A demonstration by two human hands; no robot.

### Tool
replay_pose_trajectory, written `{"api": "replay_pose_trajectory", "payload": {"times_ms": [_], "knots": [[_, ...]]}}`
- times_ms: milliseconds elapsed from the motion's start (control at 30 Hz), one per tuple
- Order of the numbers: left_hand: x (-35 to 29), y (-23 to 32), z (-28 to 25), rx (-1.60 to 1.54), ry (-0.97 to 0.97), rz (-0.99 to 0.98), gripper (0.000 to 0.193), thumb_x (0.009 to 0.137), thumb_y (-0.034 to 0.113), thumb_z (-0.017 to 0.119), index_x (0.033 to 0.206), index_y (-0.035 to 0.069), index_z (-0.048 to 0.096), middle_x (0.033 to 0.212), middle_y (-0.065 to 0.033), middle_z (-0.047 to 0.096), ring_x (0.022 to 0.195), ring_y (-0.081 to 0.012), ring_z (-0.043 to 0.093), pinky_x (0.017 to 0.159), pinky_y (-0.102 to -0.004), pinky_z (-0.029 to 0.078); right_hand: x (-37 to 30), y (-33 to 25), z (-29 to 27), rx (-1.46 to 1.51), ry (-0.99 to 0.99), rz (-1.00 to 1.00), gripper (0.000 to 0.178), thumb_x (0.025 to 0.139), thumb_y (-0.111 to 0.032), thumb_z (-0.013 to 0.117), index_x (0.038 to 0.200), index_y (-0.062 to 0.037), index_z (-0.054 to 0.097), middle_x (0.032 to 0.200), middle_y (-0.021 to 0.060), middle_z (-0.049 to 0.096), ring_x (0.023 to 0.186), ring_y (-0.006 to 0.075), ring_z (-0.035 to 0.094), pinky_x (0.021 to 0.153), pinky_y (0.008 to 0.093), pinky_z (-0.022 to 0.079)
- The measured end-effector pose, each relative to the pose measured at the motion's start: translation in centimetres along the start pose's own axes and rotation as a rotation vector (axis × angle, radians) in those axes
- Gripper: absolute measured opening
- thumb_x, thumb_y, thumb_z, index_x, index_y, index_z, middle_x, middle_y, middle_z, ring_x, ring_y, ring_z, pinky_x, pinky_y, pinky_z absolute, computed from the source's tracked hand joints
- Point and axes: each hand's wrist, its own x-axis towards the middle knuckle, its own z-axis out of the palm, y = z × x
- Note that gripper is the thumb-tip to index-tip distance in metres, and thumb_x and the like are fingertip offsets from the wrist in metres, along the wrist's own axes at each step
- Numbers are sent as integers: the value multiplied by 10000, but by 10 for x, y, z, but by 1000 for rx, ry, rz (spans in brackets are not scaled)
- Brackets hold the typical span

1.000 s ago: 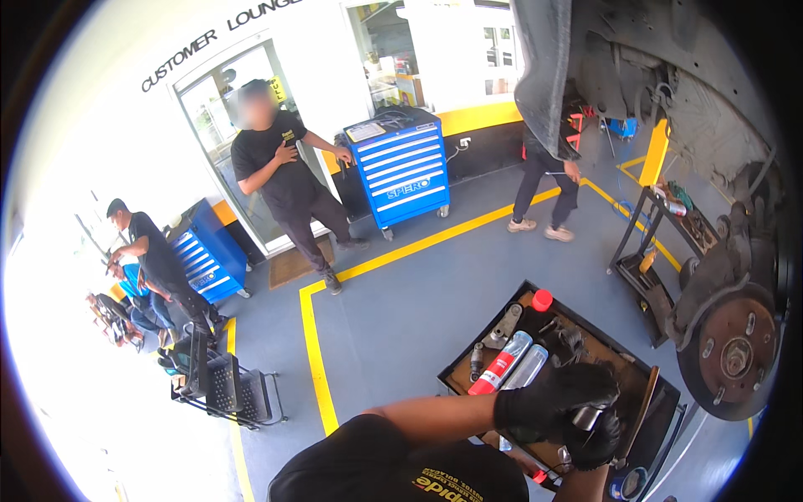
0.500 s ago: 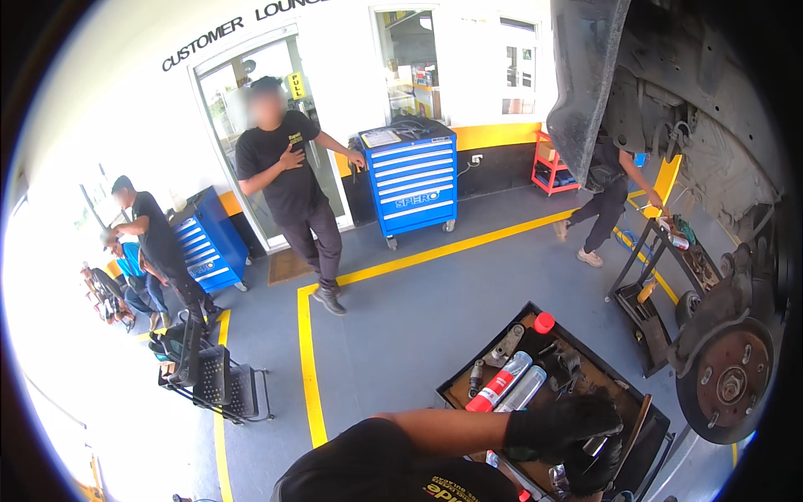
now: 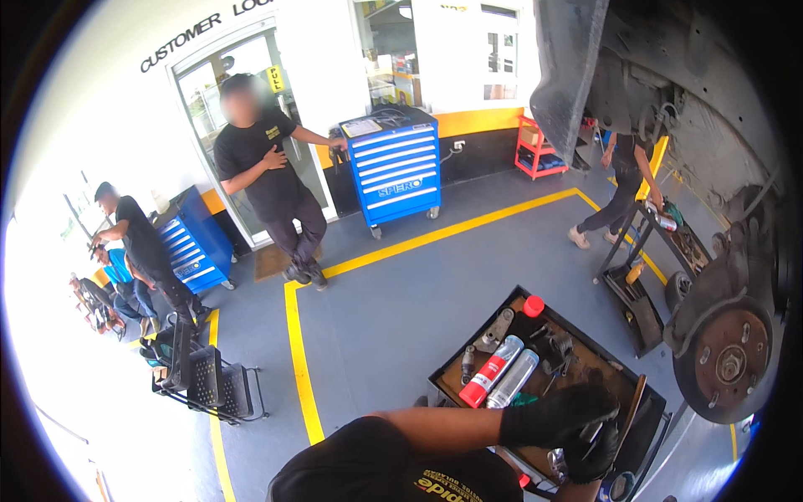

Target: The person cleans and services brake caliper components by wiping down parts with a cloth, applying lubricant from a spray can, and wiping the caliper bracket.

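Note:
My left hand [image 3: 562, 416], in a black glove, reaches in from the left over a tool cart [image 3: 595, 366]. Just below it is my right hand [image 3: 590, 456], also black-gloved, its forearm rising from the lower edge. Both hands are closed and pressed together around a small shiny metal piece [image 3: 592, 432]; most of it is covered by fingers, so its kind is unclear. Left of the hands, a red-and-white spray can [image 3: 492, 372] and a silver spray can [image 3: 513, 381] lie side by side in the tray. A red cap [image 3: 534, 306] sits at its far corner.
A raised car's bare wheel hub with brake disc [image 3: 723, 361] hangs close on the right. Beyond it, a person leans at a second black cart [image 3: 644, 309]. Another person stands beside a blue tool cabinet [image 3: 393, 171]. Black steps [image 3: 207, 378] stand at left.
The view has shifted, so the surroundings sit further left and higher. The metal piece shows less between my gloves. The person at the far right has stepped right, closer to the second cart.

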Motion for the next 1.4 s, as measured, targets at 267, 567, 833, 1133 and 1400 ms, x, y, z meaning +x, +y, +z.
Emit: {"api": "replay_pose_trajectory", "payload": {"times_ms": [267, 567, 833, 1133, 1400], "knots": [[13, 8, -9, -76, 0, 61, 655, 760, 174, 787, 1335, -22, 545, 1329, -193, 595, 1228, -367, 585, 1061, -483, 454, -17, -13, 8, -330, -22, 16, 452, 953, -288, 665, 1293, -1, 587, 1162, 122, 671, 1067, 227, 630, 882, 361, 506], [15, 5, -4, 104, -53, 75, 676, 799, 234, 794, 1363, -22, 523, 1352, -199, 584, 1232, -371, 584, 1060, -477, 456, -13, -6, 26, -956, 195, -352, 402, 935, -234, 650, 1263, -3, 613, 1109, 100, 703, 920, 206, 693, 714, 363, 558], [23, 12, -3, 3, -43, 53, 676, 803, 210, 778, 1381, -10, 505, 1356, -196, 574, 1231, -378, 578, 1063, -477, 452, -12, -27, 42, -467, 17, -90, 442, 942, -243, 654, 1307, -7, 579, 1262, 125, 648, 1162, 286, 632, 961, 387, 505], [25, 23, -2, -122, 38, 76, 633, 773, 122, 746, 1342, -30, 513, 1301, -199, 588, 1208, -377, 572, 1033, -495, 452, -18, -20, 27, 161, -160, -8, 442, 932, -239, 675, 1314, -38, 579, 1243, 142, 641, 1088, 256, 638, 919, 376, 509], [17, 19, 3, 35, -61, 38, 685, 799, 176, 794, 1385, -18, 497, 1349, -201, 573, 1229, -382, 570, 1033, -483, 457, -26, -26, 5, -414, 16, -165, 489, 914, -237, 668, 1327, -1, 555, 1234, 107, 636, 1066, 195, 628, 921, 337, 509]]}}
